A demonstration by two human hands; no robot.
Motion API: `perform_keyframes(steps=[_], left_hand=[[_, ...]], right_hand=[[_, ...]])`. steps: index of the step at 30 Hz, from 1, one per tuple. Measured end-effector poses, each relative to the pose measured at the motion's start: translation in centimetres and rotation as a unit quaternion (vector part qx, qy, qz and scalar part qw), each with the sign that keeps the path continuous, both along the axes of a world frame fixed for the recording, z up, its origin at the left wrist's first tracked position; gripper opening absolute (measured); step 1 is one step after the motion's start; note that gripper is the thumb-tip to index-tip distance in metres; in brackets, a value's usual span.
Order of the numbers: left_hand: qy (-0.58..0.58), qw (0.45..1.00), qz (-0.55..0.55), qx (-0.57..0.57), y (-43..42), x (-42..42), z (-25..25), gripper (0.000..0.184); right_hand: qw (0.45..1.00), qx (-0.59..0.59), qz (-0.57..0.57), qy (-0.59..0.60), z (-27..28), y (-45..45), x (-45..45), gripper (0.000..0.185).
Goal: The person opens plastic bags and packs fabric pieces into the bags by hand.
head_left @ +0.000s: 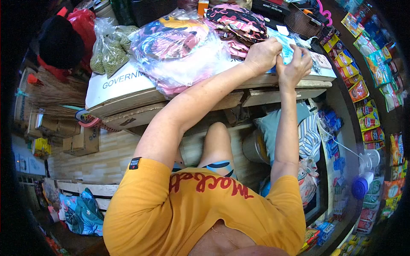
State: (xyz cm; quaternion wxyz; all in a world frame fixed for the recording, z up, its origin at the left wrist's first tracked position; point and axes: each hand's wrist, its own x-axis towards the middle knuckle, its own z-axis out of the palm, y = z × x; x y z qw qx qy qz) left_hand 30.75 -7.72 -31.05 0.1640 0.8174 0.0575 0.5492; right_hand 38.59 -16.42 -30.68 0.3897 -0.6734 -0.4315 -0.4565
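Note:
Over the right part of the table my left hand (264, 55) is closed in a pinch; what its fingertips hold is hidden. Just beside it is my right hand (294, 67), thumb and fingers curved and apart, with nothing plainly in its grip. A light blue, thin, sheet-like item (285, 46) shows behind and between the hands; I cannot tell whether either touches it. Left of the hands sits a stack of pink and black patterned fabric pieces (236, 23). Further left, a clear plastic bag (177, 47) holds colourful folded cloth.
The white-topped wooden table (121, 83) also bears bags of green beans (112, 53), a woven basket (301, 21) and a phone-like item (321, 60). Hanging sachets (369, 115) line the right side. Below are a pillow (284, 121), a fan (368, 162) and cardboard boxes (81, 143).

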Motion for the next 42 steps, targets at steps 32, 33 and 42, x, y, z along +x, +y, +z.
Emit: perform_keyframes(steps=[32, 33, 42], left_hand=[[-0.051, 0.948, -0.266, -0.168, -8.7, -5.6, 3.2, 0.009], [-0.076, 0.953, -0.27, -0.117, -9.1, -6.5, 3.4, 0.009], [-0.028, 0.997, -0.064, -0.031, -7.2, -16.4, 4.0, 0.014]], right_hand=[[0.989, -0.127, -0.071, 0.033, 0.3, 2.9, 4.5, 0.005], [0.99, -0.115, -0.077, 0.03, 0.5, 3.1, 4.7, 0.005], [0.983, -0.164, -0.062, 0.061, 0.7, 4.6, 6.8, 0.017]])
